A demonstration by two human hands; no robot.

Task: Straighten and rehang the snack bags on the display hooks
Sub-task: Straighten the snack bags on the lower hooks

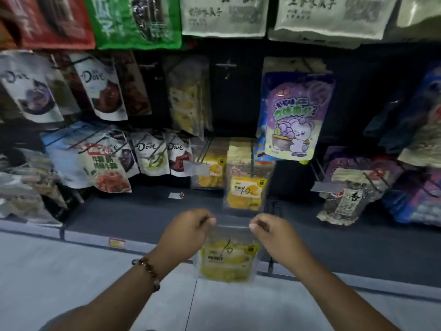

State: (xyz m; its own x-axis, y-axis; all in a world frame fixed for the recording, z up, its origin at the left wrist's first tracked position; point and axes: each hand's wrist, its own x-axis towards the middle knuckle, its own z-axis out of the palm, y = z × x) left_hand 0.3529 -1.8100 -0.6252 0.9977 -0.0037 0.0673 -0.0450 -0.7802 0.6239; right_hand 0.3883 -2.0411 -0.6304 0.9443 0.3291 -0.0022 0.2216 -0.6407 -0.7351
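A clear snack bag of yellow dried fruit hangs between my two hands, low in front of the display. My left hand pinches its top left corner. At the top right corner my right hand does the same. A matching yellow bag hangs on a hook just beyond, with a stack of others to its left. Higher up, a bare hook sticks out of the dark back panel.
Dove bags fill the hooks at left. A purple cartoon bag hangs at right, above dark-labelled packs. A dark base shelf runs below the hooks, with a yellow price tag on its front edge. Grey floor tiles lie beneath.
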